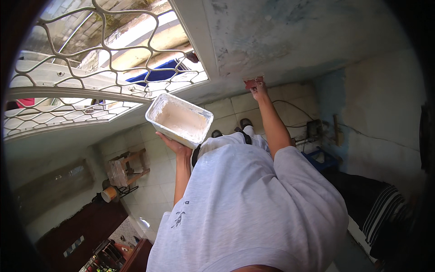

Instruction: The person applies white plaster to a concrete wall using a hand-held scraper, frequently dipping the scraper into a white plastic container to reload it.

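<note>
My left hand (176, 146) is closed on the lower edge of a white rectangular tub (209, 119), which is tilted beside the window. Pale, creamy filler (179, 119) lies inside it and is smeared along its rim. Out in front, my right hand (259, 91) grips a small reddish putty knife (252, 82). Its wide edge is at the lower part of the patchy grey wall (272, 41); whether it presses on the surface I cannot tell.
A window with a wavy metal grille (104, 45) is at the upper left. On the tiled floor (154, 174) stands a small wooden stool (129, 167). A dark cable (294, 109) runs along the wall at right, near a blue plastic object (324, 161). Black striped cloth (376, 208) hangs at lower right.
</note>
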`<state>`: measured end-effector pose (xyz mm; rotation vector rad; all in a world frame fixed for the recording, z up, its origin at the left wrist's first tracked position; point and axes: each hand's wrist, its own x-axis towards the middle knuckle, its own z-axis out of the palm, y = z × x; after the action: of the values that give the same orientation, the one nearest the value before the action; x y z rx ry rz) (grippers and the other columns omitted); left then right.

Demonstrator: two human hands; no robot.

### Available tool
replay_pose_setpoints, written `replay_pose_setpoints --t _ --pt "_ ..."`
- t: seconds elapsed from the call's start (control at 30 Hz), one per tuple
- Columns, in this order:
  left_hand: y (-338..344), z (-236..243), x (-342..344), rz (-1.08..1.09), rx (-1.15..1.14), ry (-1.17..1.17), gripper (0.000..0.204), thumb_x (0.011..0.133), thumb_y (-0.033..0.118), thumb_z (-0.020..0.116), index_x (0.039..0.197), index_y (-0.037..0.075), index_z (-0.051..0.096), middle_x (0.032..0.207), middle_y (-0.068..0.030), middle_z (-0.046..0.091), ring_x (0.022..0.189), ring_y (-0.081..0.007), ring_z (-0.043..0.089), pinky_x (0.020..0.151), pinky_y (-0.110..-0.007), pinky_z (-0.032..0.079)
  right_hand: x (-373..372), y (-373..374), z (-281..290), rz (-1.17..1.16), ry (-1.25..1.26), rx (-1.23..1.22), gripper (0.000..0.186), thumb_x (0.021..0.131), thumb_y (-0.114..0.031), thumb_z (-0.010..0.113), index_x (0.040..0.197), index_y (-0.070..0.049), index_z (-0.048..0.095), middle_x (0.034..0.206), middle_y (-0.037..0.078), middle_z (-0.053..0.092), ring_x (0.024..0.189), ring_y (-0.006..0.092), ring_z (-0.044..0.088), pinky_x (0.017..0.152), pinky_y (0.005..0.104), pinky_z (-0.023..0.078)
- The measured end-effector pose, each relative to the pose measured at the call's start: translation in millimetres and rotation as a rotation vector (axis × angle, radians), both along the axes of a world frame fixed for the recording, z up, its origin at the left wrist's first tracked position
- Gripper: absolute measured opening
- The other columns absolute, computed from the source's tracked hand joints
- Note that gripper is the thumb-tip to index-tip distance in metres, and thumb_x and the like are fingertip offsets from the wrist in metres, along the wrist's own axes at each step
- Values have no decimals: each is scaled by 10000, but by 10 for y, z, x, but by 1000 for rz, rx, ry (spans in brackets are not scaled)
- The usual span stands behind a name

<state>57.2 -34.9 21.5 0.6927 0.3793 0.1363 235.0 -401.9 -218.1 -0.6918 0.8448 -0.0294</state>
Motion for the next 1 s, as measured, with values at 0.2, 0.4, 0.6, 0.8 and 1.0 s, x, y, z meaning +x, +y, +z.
replay_pose_setpoints --t 0.2,0.4,0.6,0.8,1.0 --pt "68 -8 -129 72 87 57 799 903 711 184 1465 147 244 1464 -86 326 1335 -294 355 1086 -439 347 230 929 1215 61 -131 -90 207 916 -89 526 1090 23 508 1023 152 613 879 243 616 794 394 524" --pt "-229 46 -29 65 117 133 819 898 718 216 1458 122 259 1453 -103 336 1330 -292 356 1086 -424 339 -165 619 2753 53 -455 -134 103 888 -92 570 950 -19 533 990 130 628 872 259 650 795 403 560" --pt "-398 -1 43 69 103 137 821 897 717 238 1457 118 262 1453 -109 336 1327 -293 356 1084 -416 338 -479 131 2023 -53 -264 -163 206 881 -105 583 1050 2 536 1022 125 621 895 281 648 819 409 560" --pt "-479 -36 16 93 85 104 823 894 720 243 1457 120 259 1456 -107 332 1323 -289 361 1083 -416 340 -143 628 1384 312 -66 -38 149 901 -54 498 1031 13 530 1000 171 612 908 297 647 834 420 565" --pt "-470 -20 -50 132 66 98 813 896 716 253 1456 126 262 1448 -105 338 1324 -281 360 1079 -417 346 208 836 2544 188 -465 -52 166 899 -46 478 1039 31 523 1015 178 613 916 294 648 809 411 581"
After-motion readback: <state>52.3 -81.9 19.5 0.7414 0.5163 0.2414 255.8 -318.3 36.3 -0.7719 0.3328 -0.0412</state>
